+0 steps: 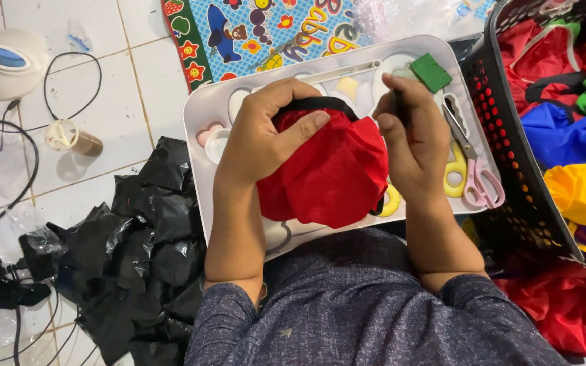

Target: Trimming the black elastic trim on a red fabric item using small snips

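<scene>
My left hand (266, 132) grips the top of a crumpled red cloth (334, 173) with a black trim strip along its upper edge; the thumb presses onto the fabric. My right hand (412, 139) holds the cloth's right edge, fingers closed on it and on a thin dark stick-like tool that I cannot make out clearly. The cloth hangs over a white plastic tray (201, 112) on my lap. Scissors with yellow and pink handles (473, 173) lie in the tray just right of my right hand. A green square sponge-like pad (432, 71) sits at the tray's top right.
A dark perforated basket (510, 156) at right holds red, blue, green and yellow cloths. More red fabric (571, 305) lies below it. Black plastic scraps (137, 251) are heaped on the tiled floor at left, with cables, a white kettle (5, 64) and a colourful mat (259, 30) behind.
</scene>
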